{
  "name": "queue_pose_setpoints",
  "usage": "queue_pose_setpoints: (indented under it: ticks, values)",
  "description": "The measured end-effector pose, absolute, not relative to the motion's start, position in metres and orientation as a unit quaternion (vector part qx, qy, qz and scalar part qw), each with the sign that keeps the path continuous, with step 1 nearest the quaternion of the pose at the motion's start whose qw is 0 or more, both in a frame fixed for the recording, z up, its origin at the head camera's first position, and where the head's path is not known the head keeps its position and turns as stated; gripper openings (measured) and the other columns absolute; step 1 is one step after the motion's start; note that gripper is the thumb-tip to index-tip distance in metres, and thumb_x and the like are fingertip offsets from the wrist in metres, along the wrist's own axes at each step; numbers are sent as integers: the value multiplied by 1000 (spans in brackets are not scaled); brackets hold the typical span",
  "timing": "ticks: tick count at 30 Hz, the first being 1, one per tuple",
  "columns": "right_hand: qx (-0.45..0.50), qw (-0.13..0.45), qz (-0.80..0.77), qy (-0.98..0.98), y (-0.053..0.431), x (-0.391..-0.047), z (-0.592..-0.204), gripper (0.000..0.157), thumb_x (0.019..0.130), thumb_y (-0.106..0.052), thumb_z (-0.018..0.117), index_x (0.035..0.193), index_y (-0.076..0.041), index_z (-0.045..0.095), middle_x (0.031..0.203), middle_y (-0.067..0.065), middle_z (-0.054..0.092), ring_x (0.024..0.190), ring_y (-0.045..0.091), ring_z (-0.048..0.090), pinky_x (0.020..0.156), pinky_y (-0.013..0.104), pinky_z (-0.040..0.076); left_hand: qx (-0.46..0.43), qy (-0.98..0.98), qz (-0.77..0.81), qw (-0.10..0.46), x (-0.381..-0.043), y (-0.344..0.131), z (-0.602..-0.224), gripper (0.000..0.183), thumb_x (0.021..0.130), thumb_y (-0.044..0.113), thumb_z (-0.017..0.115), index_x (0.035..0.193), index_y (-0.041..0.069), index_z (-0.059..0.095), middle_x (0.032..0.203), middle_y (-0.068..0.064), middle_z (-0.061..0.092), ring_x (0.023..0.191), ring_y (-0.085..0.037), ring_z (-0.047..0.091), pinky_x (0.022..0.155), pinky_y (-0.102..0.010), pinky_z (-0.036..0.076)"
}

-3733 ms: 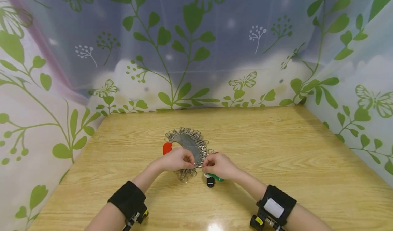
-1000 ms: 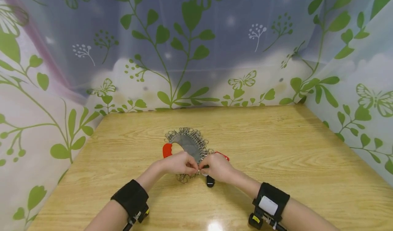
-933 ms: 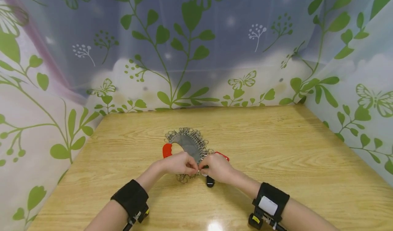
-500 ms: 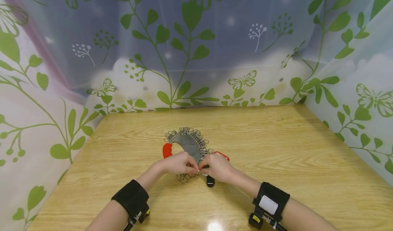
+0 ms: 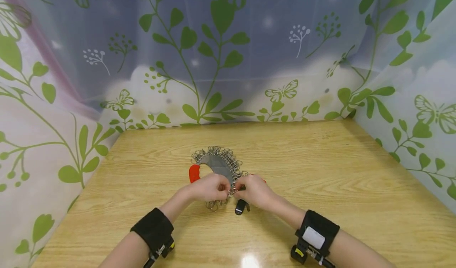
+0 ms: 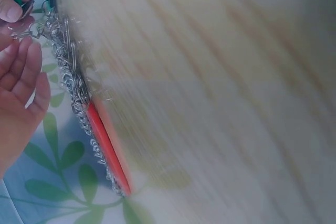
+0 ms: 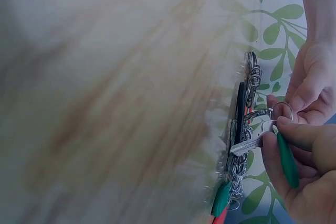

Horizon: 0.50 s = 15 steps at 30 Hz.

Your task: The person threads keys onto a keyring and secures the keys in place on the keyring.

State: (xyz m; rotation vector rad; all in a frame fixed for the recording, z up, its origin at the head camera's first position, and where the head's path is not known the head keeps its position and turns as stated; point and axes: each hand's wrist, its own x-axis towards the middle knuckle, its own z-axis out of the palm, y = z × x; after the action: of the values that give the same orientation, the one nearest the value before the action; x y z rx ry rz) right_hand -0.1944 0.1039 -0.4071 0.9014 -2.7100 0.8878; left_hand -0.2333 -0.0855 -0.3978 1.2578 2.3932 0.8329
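Observation:
A grey crescent-shaped plate (image 5: 216, 164) with a red handle (image 5: 194, 173) lies on the table. Metal clips and rings (image 5: 231, 161) line its outer edge. My left hand (image 5: 211, 187) is at the plate's near right side; in the right wrist view its fingers pinch a split ring (image 7: 283, 111) joined to one clip. Facing it, my right hand (image 5: 253, 191) pinches a key (image 7: 249, 145) with a green tag (image 7: 287, 162). The key's head is close to the ring; whether they are linked I cannot tell. Below the right hand lies a black tag (image 5: 240, 207).
A red tag (image 5: 264, 181) shows partly behind the right hand. Another green tag (image 7: 221, 199) lies near the clips in the right wrist view. The wooden table (image 5: 320, 161) ends at a leaf-patterned curtain (image 5: 285, 62).
The hands have come closer together since the oldest frame. In the last half second, the right hand shifts slightly up and right, covering more of the red tag; the black tag has tilted.

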Motion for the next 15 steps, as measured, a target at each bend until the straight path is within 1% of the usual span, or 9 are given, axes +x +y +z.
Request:
queue_pose_setpoints:
  ticks: [4, 8, 13, 15]
  values:
    - [301, 69, 308, -900, 105, -194, -406, 7, 72, -12, 69, 70, -14, 62, 67, -8, 58, 59, 4, 48, 55, 25, 43, 430, 852, 278, 115, -232, -83, -398, 11, 73, 7, 53, 69, 17, 50, 64, 4, 43, 55, -9, 36, 53, -24, 31]
    - [312, 76, 312, -894, 105, -195, -406, 4, 75, -12, 67, 73, -15, 67, 70, -8, 60, 64, 3, 49, 59, 24, 44, 416, 863, 275, 89, -231, -80, -399, 9, 67, 8, 53, 66, 17, 49, 62, 5, 42, 53, -8, 35, 51, -24, 30]
    - [320, 75, 307, -893, 106, -196, -407, 7, 79, -9, 63, 78, -12, 68, 74, -3, 61, 67, 6, 50, 56, 23, 44, 410, 867, 269, 84, -230, -79, -399, 10, 67, 9, 53, 64, 18, 49, 58, 6, 41, 50, -8, 33, 50, -24, 29]
    - [326, 78, 298, -894, 107, -197, -407, 9, 80, -6, 60, 81, -10, 68, 76, -1, 61, 69, 8, 50, 57, 23, 43, 411, 867, 267, 88, -230, -79, -399, 11, 68, 9, 53, 63, 18, 48, 57, 6, 39, 49, -8, 30, 49, -24, 28]
